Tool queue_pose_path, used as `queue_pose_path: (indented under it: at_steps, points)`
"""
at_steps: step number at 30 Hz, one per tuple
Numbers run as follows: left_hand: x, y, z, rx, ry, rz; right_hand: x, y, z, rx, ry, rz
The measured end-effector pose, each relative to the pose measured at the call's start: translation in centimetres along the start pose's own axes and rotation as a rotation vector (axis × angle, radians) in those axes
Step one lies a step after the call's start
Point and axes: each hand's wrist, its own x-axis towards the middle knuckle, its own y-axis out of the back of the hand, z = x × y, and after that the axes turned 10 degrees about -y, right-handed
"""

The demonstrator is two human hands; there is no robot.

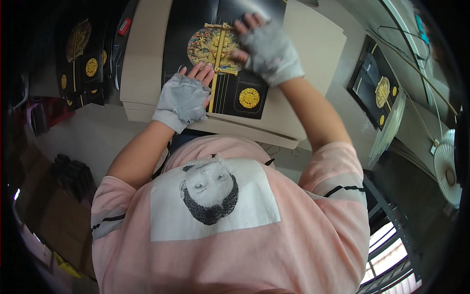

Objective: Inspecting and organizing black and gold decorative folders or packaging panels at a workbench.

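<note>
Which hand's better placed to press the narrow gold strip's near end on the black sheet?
Probably the grey-gloved left hand, beside that end of the strip; the right hand is farther away.

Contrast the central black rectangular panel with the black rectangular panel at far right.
The central black rectangular panel has a multicoloured round medallion; on the far-right black panel it looks golden. The central panel is partly covered by the grey-gloved left hand and right hand; the far-right one lies apart. The central panel shows one gold rosette, the far-right one two. Both have a gold strip.
</note>
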Motion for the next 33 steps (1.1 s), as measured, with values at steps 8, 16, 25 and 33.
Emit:
queue_pose_path:
  at_steps: [8,16,25,33]
  points:
    - [-0.5,-0.6,0.1,0.092,-0.017,0.112,-15.3,0.7,-9.2,0.275,-0.034,-0.171]
    - [-1.1,1.3,1.0,0.052,-0.019,0.138,-17.8,-1.2,-8.4,0.645,-0.820,-0.058]
    - [-2.8,2.5,2.3,0.037,-0.226,0.097,-13.8,-2.0,-6.5,1.268,-1.056,-0.355]
    - [-6.7,5.4,-0.2,0.147,-0.127,0.494,-9.5,9.7,-7.8,2.029,-0.695,0.064]
